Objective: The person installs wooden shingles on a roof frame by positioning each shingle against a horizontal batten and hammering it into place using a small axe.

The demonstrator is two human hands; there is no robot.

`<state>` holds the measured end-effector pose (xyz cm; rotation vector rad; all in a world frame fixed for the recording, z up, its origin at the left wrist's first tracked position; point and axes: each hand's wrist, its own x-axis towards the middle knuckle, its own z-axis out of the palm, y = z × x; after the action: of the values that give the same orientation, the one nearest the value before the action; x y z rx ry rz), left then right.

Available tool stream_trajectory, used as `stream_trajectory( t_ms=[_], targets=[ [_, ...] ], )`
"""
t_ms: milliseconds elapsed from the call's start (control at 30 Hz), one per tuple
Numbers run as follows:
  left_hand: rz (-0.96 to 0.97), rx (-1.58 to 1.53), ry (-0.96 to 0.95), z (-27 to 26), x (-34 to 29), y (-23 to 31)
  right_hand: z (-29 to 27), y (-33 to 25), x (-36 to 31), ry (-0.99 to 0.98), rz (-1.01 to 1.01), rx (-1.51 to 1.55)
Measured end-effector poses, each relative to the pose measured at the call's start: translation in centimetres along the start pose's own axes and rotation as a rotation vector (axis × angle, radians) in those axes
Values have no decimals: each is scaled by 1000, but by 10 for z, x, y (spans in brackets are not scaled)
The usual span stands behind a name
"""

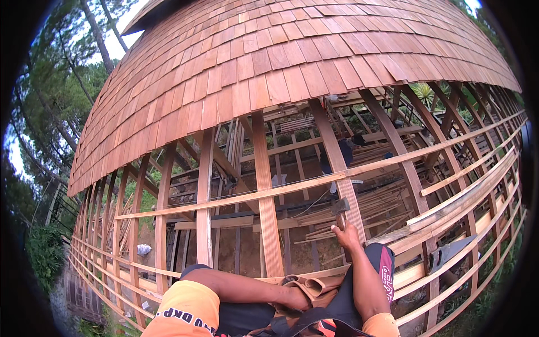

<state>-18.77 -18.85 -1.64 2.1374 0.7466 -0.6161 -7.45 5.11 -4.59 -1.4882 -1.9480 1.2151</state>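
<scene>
A hammer (pixel 340 206) was gripped by the right hand (pixel 346 236) against a rafter (pixel 337 163) below the shingles (pixel 292 73); the left hand (pixel 296 299) was buried in a pouch (pixel 311 285), grip unclear; short, square blows would serve best.

Matt reddish wooden shingles (pixel 292 62), bare rough timber battens (pixel 236 197), tan cloth pouch (pixel 311 286)

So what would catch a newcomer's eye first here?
The reddish wooden shingles covering the upper roof, curving across the top of the view. Below them lies the bare frame of rafters and battens, with the ground seen through it. At the bottom, the right hand holds a hammer against a rafter, while the left hand reaches into a tan pouch.
</scene>
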Motion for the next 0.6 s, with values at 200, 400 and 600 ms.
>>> stream_trajectory(
  t_ms=[200, 400, 600],
  targets=[
    [165, 84, 308, -22, -27, 22, 8, 29, 21, 36, -31, 67],
    [42, -607, -156, -140, -147, 25, 23, 34, 17, 6, -12, 82],
    [-449, -800, 1209, -96, -269, -122, 17, -11, -13, -130, -126, 86]
  ],
)
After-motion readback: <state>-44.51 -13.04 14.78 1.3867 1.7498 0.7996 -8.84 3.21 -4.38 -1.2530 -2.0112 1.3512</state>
